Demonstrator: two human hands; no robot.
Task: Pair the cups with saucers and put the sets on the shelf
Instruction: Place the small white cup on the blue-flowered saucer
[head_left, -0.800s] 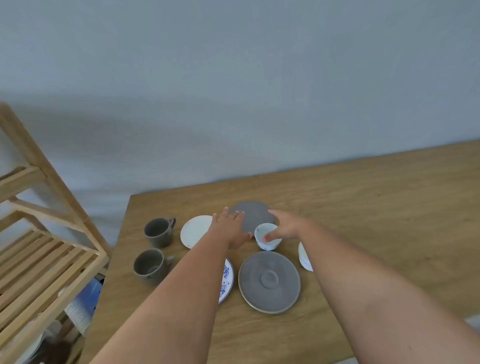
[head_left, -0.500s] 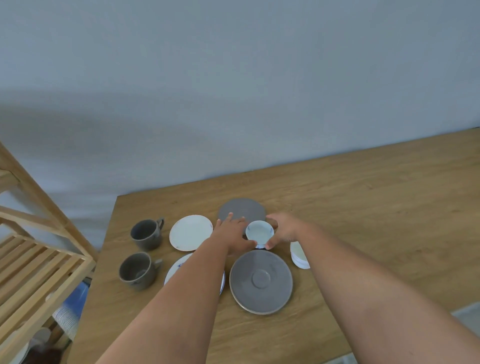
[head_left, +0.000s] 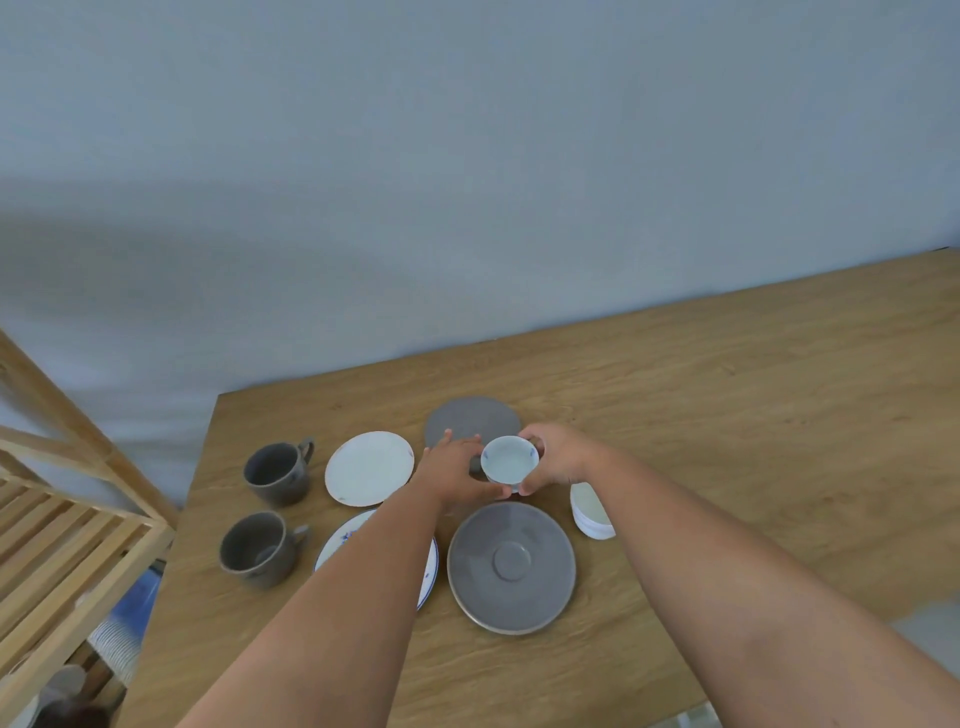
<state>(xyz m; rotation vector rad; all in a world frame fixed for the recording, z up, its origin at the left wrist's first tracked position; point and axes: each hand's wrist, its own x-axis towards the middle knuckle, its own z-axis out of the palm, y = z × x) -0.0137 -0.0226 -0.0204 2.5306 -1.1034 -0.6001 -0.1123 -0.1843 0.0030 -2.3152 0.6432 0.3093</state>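
Held thing: a small white cup with blue marks (head_left: 508, 464), upright, mouth up, cradled between both hands above the table (head_left: 727, 415).
Left hand (head_left: 453, 474): curled round the cup's left side, thumb tucked under its near edge, fingers (head_left: 457, 441) reaching past it over the far grey saucer (head_left: 470, 418).
Right hand (head_left: 558, 460): wrapped on the cup's right side, thumb at the near rim, fingers behind it; both hands pinch the one cup.
Contact with table: I cannot tell whether the cup's foot is clear of the wood or resting on it.
Matching saucer: the blue-rimmed saucer (head_left: 427, 571) lies near and to the left of the cup, mostly hidden under the left forearm.
Key relation: from the hands, that saucer is toward the person and leftward, so the left hand is the nearer one, yet its own arm covers the landing spot.
Nearest decoy: the big grey saucer (head_left: 511, 566) sits just in front of the cup, nearer than the match.
Other pieces: plain white saucer (head_left: 369, 467) left of the hands; two grey mugs (head_left: 278, 473) (head_left: 257, 548) further left; a white cup (head_left: 589, 512) beside the right wrist.
Shelf (head_left: 78, 545): wooden slats at far left, well apart from the cup.
Likely next need: I judge the left arm must shift aside before the cup can settle on its saucer.
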